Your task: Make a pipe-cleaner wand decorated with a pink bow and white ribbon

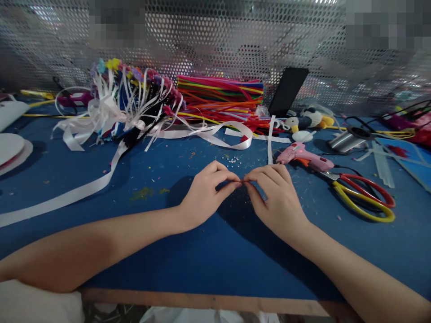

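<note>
Fingers of the left hand [208,193] and right hand [281,194] press together in facing pinches, any held piece too small to tell, while tiny white pieces [233,160] just beyond on the desk [195,269] probably handle light and slippery, best gripped singly by their edges.

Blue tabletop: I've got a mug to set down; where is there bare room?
Mostly bare: the stretch between left hand, right hand and front wooden edge; also the patch between right forearm and scissors. Crowded: the back, with pipe cleaners, white ribbon and phone, and the right, around the glue gun.
</note>
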{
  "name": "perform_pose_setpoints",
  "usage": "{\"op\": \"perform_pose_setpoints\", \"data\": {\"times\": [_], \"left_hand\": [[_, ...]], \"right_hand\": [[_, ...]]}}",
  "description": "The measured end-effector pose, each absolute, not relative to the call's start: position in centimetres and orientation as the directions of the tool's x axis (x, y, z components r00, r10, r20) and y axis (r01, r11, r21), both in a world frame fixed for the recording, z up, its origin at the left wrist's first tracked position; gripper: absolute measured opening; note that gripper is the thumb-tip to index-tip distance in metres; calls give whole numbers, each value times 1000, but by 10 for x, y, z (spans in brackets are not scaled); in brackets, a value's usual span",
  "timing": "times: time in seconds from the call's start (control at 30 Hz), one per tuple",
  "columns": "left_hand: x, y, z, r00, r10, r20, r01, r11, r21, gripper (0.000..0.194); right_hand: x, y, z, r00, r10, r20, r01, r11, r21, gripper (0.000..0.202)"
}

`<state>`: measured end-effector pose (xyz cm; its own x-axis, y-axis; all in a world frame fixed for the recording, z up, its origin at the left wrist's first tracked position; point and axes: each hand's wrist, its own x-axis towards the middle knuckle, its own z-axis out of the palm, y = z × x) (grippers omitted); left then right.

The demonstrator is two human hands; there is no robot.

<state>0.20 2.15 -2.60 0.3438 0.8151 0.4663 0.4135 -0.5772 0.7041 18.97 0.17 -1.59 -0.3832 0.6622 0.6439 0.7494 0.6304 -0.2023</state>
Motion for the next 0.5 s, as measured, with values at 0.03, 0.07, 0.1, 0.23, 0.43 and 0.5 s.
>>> {"op": "perform_pose_setpoints", "data": {"times": [0.03,0.07,0.1,0.23,0.43,0.5], "left_hand": [[2,22,-26,347,817,461,414,-574,706,8],[2,22,-26,347,820,456,414,-570,710,7],[2,22,-26,344,824,450,416,-564,714,7],[2,21,-23,313,835,452,426,-549,719,10],[3,19,-20,325,829,456,396,-557,730,9],[3,19,-19,334,831,444,392,-551,737,9]], "right_hand": [[189,1,-16,-383,667,639,742,634,-218,9],[189,1,-15,-375,678,632,735,633,-243,9],[188,0,-15,-356,697,623,728,624,-283,9],[187,-3,-13,-123,899,420,619,400,-676,8],[182,0,-10,-20,999,26,-227,20,-974,11],[181,1,-8,-75,997,-34,-366,-60,-929,11]]}}
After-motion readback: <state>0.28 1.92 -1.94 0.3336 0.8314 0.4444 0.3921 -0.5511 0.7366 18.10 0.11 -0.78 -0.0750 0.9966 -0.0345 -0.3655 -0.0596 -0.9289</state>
